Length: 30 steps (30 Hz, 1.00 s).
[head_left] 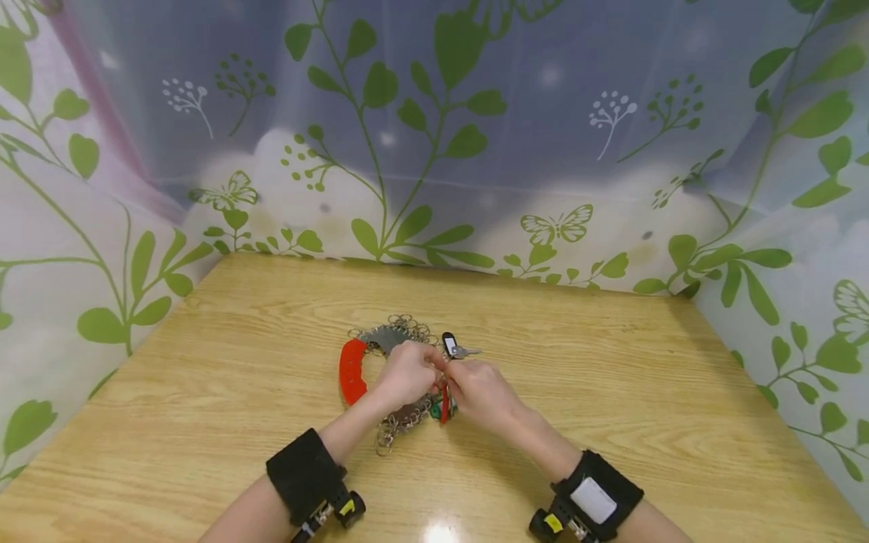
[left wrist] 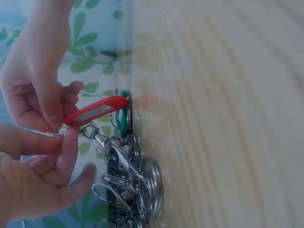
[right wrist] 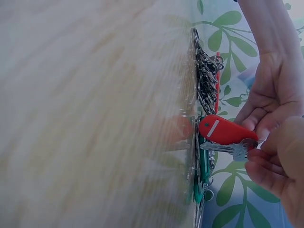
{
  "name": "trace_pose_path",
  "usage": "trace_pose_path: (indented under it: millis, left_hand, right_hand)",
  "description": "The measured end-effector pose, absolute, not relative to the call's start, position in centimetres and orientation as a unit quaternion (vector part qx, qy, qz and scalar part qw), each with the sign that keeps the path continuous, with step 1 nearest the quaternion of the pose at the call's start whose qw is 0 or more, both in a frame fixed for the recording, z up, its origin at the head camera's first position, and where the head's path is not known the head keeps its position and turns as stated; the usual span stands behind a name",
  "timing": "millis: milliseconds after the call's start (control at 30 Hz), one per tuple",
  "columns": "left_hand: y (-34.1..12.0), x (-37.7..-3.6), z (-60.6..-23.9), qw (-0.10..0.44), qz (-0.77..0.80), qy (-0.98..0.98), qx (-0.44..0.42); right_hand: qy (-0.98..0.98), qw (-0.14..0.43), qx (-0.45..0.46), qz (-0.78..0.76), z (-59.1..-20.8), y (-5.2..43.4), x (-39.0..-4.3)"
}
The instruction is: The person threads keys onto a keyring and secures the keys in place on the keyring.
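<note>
Both hands meet over a heap of metal rings and clasps [head_left: 400, 332] in the middle of the wooden table [head_left: 611, 392]. My right hand [head_left: 478, 392] pinches the end of a red key tag [left wrist: 97, 110], which has a silver key [right wrist: 232, 149] hanging beside it. My left hand [head_left: 407, 373] pinches a small metal clasp [left wrist: 92, 134] right at that same end. The tag tilts up off the table. A green tag [left wrist: 123, 118] lies under it against the ring heap [left wrist: 130, 185].
A curved red handle [head_left: 351, 371] lies left of the heap. A black tag with a key [head_left: 451, 345] sits just beyond the hands. Leaf-patterned curtain walls [head_left: 434, 151] close the table in at the back and both sides.
</note>
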<state>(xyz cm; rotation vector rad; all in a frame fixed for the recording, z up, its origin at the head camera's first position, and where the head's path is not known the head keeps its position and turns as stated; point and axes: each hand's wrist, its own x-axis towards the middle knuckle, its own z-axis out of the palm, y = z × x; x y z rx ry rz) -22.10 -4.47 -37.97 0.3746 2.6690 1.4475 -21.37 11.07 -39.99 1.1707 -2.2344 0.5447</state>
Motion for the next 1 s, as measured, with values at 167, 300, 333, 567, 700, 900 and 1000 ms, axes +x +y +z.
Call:
trace_pose_path:
  millis: [167, 300, 333, 567, 700, 900, 1000]
  left_hand:
    - [-4.58, -22.53, -37.82, 0.048, 0.509, 0.853, 0.103]
    - [-4.68, -22.79, -37.60, 0.051, 0.530, 0.842, 0.085]
    - [-4.71, -22.84, -37.54, 0.048, 0.532, 0.842, 0.083]
    - [-4.81, -22.79, -37.17, 0.052, 0.526, 0.846, 0.065]
    - [-4.96, -22.71, -37.35, 0.066, 0.532, 0.841, 0.066]
    - [-5.00, -22.52, -37.58, 0.077, 0.544, 0.833, 0.073]
    - [-4.94, -22.43, -37.69, 0.075, 0.540, 0.835, 0.081]
  right_hand:
    - [-0.817, 0.303, 0.457, 0.177, -39.79, 10.96, -21.45]
    - [-0.806, 0.328, 0.473, 0.139, -39.64, 10.68, -21.46]
    - [-0.804, 0.333, 0.476, 0.129, -39.63, 10.61, -21.44]
    - [-0.813, 0.314, 0.469, 0.142, -39.78, 10.46, -21.18]
    - [-0.836, 0.274, 0.433, 0.196, -39.71, 10.47, -21.03]
    - [-0.881, 0.187, 0.338, 0.272, -39.38, 10.34, -20.60]
    - [-0.895, 0.164, 0.308, 0.280, -39.26, 10.33, -20.49]
